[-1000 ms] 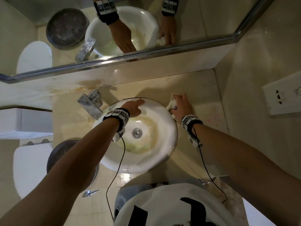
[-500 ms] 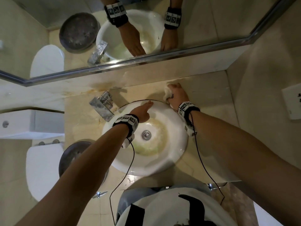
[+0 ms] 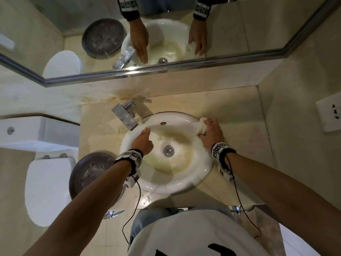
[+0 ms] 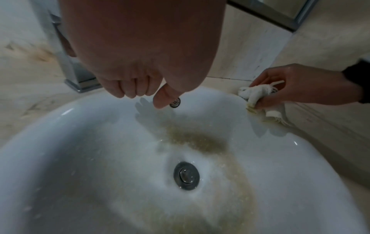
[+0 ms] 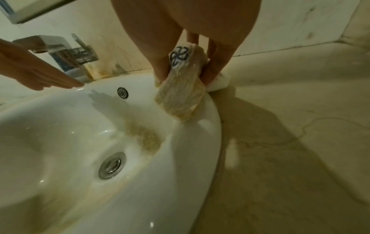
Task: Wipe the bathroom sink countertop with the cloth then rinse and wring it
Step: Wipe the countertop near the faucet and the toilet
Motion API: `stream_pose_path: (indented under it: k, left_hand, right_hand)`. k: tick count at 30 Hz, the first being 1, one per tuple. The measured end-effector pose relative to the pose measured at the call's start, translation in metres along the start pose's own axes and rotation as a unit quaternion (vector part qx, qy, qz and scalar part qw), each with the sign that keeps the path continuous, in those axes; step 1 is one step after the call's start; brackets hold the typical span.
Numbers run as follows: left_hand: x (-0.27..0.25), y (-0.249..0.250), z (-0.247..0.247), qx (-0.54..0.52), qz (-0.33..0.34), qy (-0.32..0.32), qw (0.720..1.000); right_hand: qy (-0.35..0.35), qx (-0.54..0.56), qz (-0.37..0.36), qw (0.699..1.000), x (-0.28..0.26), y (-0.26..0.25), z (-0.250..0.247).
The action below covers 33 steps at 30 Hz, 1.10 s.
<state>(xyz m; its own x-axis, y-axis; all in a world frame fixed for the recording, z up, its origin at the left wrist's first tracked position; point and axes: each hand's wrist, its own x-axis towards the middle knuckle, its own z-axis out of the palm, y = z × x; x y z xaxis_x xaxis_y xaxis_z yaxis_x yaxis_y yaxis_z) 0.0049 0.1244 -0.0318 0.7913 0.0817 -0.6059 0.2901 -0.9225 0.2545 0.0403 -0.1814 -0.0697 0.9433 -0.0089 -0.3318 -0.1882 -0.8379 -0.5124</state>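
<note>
My right hand [image 3: 212, 133] grips a bunched cream cloth [image 3: 201, 124] with a dark flower print and presses it on the right rim of the white sink [image 3: 184, 186], where the rim meets the beige countertop [image 3: 239, 111]. In the right wrist view the cloth [image 5: 181, 96] hangs between thumb and fingers onto the sink's rim [image 5: 200, 142]. My left hand [image 3: 143, 141] hovers flat over the basin near the faucet [image 3: 125, 117], fingers straight, holding nothing. The left wrist view shows the left hand's fingers [image 4: 130, 88] above the sink's basin [image 4: 80, 142] and the cloth [image 4: 258, 93] at the right.
A mirror [image 3: 221, 34] runs along the back wall. A dark round bowl [image 3: 88, 172] and a white toilet [image 3: 46, 191] lie to the left. A wall socket [image 3: 330, 117] is on the right wall. The basin has a yellowish stain around the drain [image 3: 168, 150].
My right hand slid the cloth along the rim toward the back, then back round to the sink's right side. My left hand shifted left, closer to the faucet spout.
</note>
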Motion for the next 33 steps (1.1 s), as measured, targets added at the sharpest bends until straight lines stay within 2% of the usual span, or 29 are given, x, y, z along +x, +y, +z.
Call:
stream_pose_path:
  k: [4,9,13,18,20,23,27,30,33]
  left_hand:
    - [-0.014,-0.021,-0.008,0.001,-0.025,0.003,1.0]
    - [-0.022,-0.049,-0.019,0.004,-0.059,-0.013,0.998]
    - [-0.023,-0.067,-0.025,0.02,-0.058,-0.033,0.998]
    - [-0.021,-0.075,-0.032,0.036,-0.057,-0.059,0.996]
    - [-0.017,-0.078,-0.039,0.039,-0.06,-0.059,0.996]
    - [-0.007,-0.083,-0.051,0.056,-0.054,-0.064,0.995]
    - [0.003,-0.085,-0.069,0.075,-0.044,-0.113,0.99]
    - [0.006,-0.09,-0.078,0.079,-0.041,-0.143,0.986]
    - [0.004,-0.093,-0.078,0.075,-0.044,-0.16,0.983]
  right_hand:
    - [0.006,-0.018,-0.012,1.0,0.016,-0.021,0.009]
    - [0.017,-0.021,-0.064,0.998,0.038,-0.054,0.026]
    - [-0.008,-0.019,-0.108,0.994,0.05,-0.091,0.045]
    - [-0.071,0.043,-0.193,0.978,0.053,-0.13,0.059]
    - [-0.055,0.062,-0.21,0.974,0.05,-0.136,0.055]
    - [0.017,0.073,-0.168,0.983,0.054,-0.125,0.038]
    - [0.106,0.048,-0.045,0.992,0.081,-0.075,0.009]
    - [0.118,0.01,0.013,0.993,0.099,-0.041,-0.002]
    - [0.112,0.039,0.037,0.992,0.105,-0.041,0.0]
